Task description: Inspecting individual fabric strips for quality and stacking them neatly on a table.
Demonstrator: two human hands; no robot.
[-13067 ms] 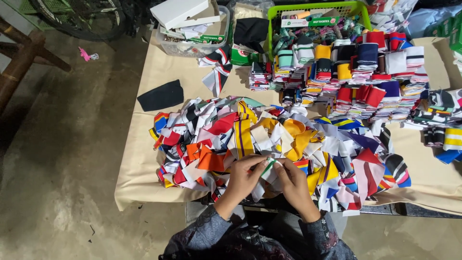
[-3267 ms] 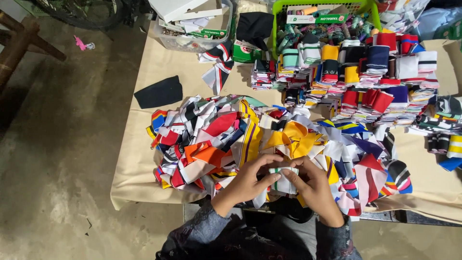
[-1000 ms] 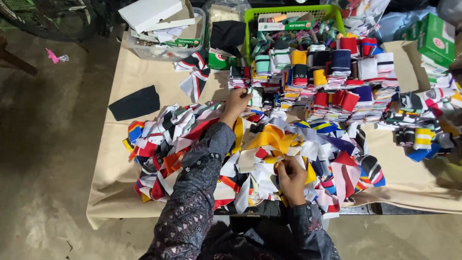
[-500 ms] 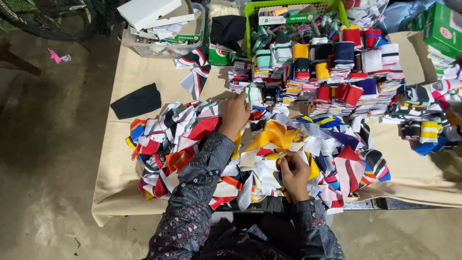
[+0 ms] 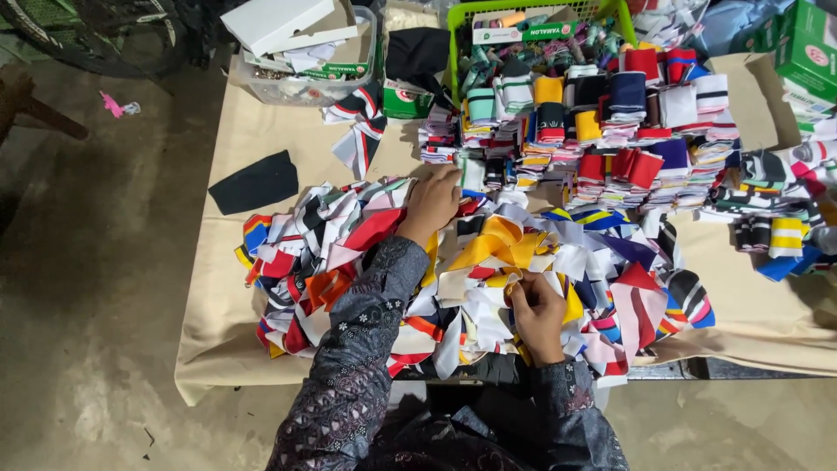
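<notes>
Now left hand (image 5: 432,202) outstretched, flat on scrap pile (image 5: 349,253); right hand (image 5: 536,310) fingers pinching scrap

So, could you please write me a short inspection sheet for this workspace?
Surface: table under beige cloth.
Job's things: loose pile of coloured fabric pieces; folded stacks behind it.
Clutter: black fabric piece, clear tub with white boxes, green basket, green box.
Hands: left hand on the pile's far edge; right hand pinching a piece.
Cables: nothing seen.
Surroundings: concrete floor, bicycle wheel.
</notes>
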